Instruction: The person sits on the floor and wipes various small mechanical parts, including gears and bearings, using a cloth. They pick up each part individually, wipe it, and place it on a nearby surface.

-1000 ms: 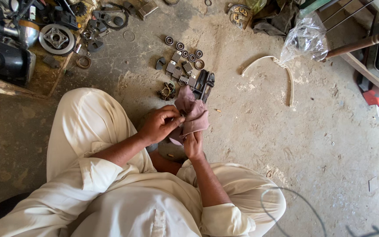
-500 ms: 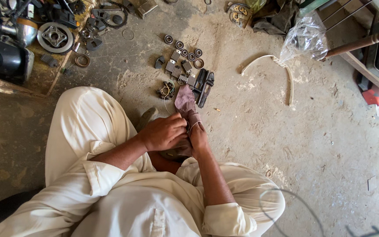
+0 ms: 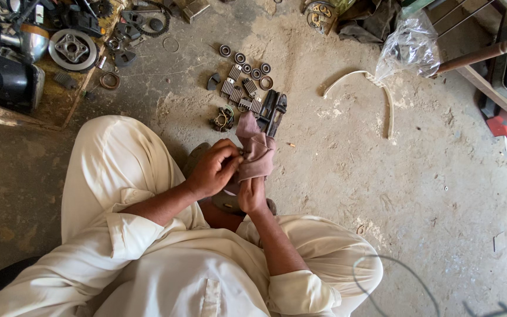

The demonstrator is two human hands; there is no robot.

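Since a moment ago our left hand [image 3: 213,169] shifted up the pink rag [image 3: 256,149]; both grips hold it, right hand [image 3: 252,194] nearer beneath.

A single head-worn camera is looking steeply down from above the squatting person, taking in the knees, both forearms and the concrete floor [image 3: 418,194] ahead. It is sitting close to the hands, with no second view overlapping.
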